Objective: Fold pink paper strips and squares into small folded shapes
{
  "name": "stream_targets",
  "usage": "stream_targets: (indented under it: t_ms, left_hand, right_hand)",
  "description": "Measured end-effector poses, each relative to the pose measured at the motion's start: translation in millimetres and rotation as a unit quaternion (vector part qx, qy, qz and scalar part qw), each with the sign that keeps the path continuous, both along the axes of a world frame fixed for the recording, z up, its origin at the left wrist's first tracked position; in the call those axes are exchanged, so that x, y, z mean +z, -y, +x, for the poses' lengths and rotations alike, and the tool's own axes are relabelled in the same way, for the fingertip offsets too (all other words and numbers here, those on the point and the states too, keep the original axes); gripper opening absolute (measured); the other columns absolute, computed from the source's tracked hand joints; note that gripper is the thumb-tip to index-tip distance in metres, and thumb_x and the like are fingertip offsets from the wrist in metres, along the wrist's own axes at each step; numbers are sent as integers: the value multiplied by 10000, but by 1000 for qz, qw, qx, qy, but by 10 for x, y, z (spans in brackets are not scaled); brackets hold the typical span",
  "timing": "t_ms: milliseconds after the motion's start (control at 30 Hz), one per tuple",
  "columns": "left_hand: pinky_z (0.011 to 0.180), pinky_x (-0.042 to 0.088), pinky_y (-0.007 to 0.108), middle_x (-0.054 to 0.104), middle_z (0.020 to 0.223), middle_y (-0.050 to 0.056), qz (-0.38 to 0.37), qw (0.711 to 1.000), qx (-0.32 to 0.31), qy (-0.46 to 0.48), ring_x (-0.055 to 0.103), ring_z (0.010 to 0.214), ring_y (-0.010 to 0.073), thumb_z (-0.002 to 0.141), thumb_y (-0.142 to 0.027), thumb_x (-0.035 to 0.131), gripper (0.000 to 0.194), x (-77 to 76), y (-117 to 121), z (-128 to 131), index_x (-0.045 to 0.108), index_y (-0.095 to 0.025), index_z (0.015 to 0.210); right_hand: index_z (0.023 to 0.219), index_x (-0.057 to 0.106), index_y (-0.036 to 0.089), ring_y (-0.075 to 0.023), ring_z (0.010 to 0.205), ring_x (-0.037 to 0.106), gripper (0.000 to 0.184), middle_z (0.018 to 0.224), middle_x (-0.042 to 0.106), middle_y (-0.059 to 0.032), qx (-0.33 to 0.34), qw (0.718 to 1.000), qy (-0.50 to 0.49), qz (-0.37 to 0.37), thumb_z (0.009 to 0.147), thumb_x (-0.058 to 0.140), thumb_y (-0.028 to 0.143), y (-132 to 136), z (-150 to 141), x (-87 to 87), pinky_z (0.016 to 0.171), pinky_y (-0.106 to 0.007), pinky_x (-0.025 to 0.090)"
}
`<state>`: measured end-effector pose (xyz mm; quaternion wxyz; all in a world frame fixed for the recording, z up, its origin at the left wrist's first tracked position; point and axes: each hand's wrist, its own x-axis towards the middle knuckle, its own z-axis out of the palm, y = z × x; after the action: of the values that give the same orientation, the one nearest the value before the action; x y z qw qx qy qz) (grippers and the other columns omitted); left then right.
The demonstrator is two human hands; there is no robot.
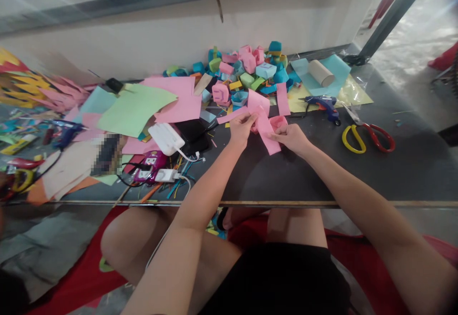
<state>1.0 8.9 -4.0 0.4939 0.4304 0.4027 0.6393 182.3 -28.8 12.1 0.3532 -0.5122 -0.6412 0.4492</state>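
Observation:
Between my hands is a pink paper strip (268, 136), slanting down toward the table's front edge. My left hand (242, 128) pinches its upper end, fingers closed. Lower down, the fingertips of my right hand (291, 138) are closed on the strip's right edge. Just behind the strip sits a small folded pink paper piece (278, 123), partly covered. More pink pieces lie around the hands: a wider piece (258, 101) behind and an upright strip (282, 99) to the right.
A heap of small folded paper boxes (246, 69) lies behind. On the right are a blue glue gun (324, 105), scissors (370, 136) and a cardboard tube (321, 73). Paper sheets (138, 107), a white power bank (166, 138) and a purple power socket (152, 164) with cables occupy the left.

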Motion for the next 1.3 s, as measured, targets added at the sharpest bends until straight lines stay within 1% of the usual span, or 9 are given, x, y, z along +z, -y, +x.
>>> stream_targets:
  t_ms: [267, 533, 667, 767, 833, 900, 1033, 1167, 1300]
  left_hand:
    - [496, 395, 192, 495, 554, -58, 9, 998, 57, 36, 438, 513, 57, 730, -366, 911, 412, -20, -37, -10, 581, -171, 579]
    - [559, 431, 214, 509, 594, -47, 0, 994, 109, 5, 479, 566, 82, 741, -462, 869, 408, -104, -122, -101, 591, -187, 624]
    - [661, 512, 268, 647, 742, 1, 37, 977, 155, -145, 612, 690, 141, 830, -476, 774, 289, -127, -136, -219, 680, -203, 812]
    - [911, 552, 365, 725, 1085, 76, 152, 917, 196, -314, 688, 989, 211, 886, -424, 717, 277, -69, -109, -347, 689, -218, 1070]
    - [1049, 506, 424, 702, 1197, 104, 241, 862, 172, -411, 659, 1161, 252, 909, -414, 681, 266, 0, -56, -398, 692, -219, 1089]
    - [1077, 491, 451, 717, 1159, 96, 297, 826, 100, -469, 667, 1162, 270, 906, -432, 673, 250, 65, 19, -393, 711, -228, 1046]
    - [1064, 495, 459, 749, 1161, 107, 320, 778, -74, -535, 690, 1139, 296, 824, -518, 764, 378, 126, 153, -265, 744, -234, 1072]
    - [1137, 443, 504, 728, 1283, 136, 288, 757, -161, -564, 651, 1250, 332, 785, -491, 834, 512, 120, 173, -197, 731, -213, 1203]
    - [1192, 382, 513, 675, 1387, 153, 261, 774, -109, -567, 592, 1338, 357, 789, -532, 836, 643, 104, 124, -246, 669, -210, 1319]
  right_hand:
    - [553, 639, 192, -131, 454, 596, 480, 514, 648, -32, 14, 990, -64, -121, 610, 931, 568, 61, -65, 143, 429, -261, 496]
    - [608, 679, 163, -119, 455, 627, 460, 562, 704, -62, 17, 988, -86, -131, 621, 948, 537, 74, -89, 142, 405, -214, 488]
    - [653, 679, 173, -126, 472, 623, 379, 552, 675, -37, 22, 992, -40, -117, 739, 880, 482, 24, -35, 102, 455, -245, 493]
    - [664, 665, 187, -114, 468, 587, 325, 539, 637, -2, 52, 994, 80, -50, 870, 737, 428, -28, 103, 161, 524, -263, 474]
    - [669, 645, 199, -110, 510, 574, 303, 541, 615, 23, 87, 981, 170, 25, 929, 622, 354, -68, 225, 224, 609, -270, 454]
    - [611, 594, 202, -116, 540, 538, 329, 534, 584, 26, 111, 960, 246, 79, 920, 583, 313, -110, 346, 270, 616, -283, 388]
    - [574, 577, 205, -134, 570, 485, 385, 560, 562, 9, 125, 931, 319, 127, 916, 551, 379, -190, 529, 261, 600, -312, 307]
    - [682, 680, 223, -162, 619, 527, 325, 671, 663, -14, 100, 926, 341, 125, 895, 585, 450, -262, 634, 200, 612, -316, 315]
    - [635, 592, 215, -163, 604, 512, 397, 611, 606, -18, 66, 942, 293, 152, 934, 549, 474, -293, 640, 174, 622, -312, 335]
